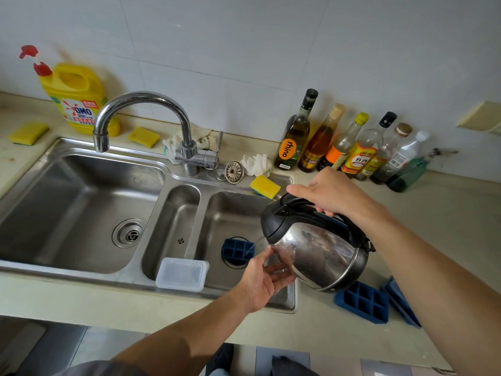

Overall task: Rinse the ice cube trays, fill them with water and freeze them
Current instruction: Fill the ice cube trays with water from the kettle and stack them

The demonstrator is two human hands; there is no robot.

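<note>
A blue ice cube tray (235, 250) sits over the drain of the right sink basin (233, 210). My left hand (260, 280) holds its right end, thumb on top, and covers that part. My right hand (333, 194) grips the black handle of a steel electric kettle (317, 251), which is tilted to the left. A thin stream of water runs from its spout into the tray. A second blue tray (363, 302) lies on the counter right of the sink. A third blue tray (401, 302) lies beside it, partly behind my right forearm.
A clear plastic lid (181, 274) rests on the sink's front edge by the narrow middle basin. The tap (141, 104) arches over the large left basin. Several sauce bottles (352, 147) line the back wall; yellow sponges, a strainer (234, 171) and a detergent jug (77, 99) stand behind the sink.
</note>
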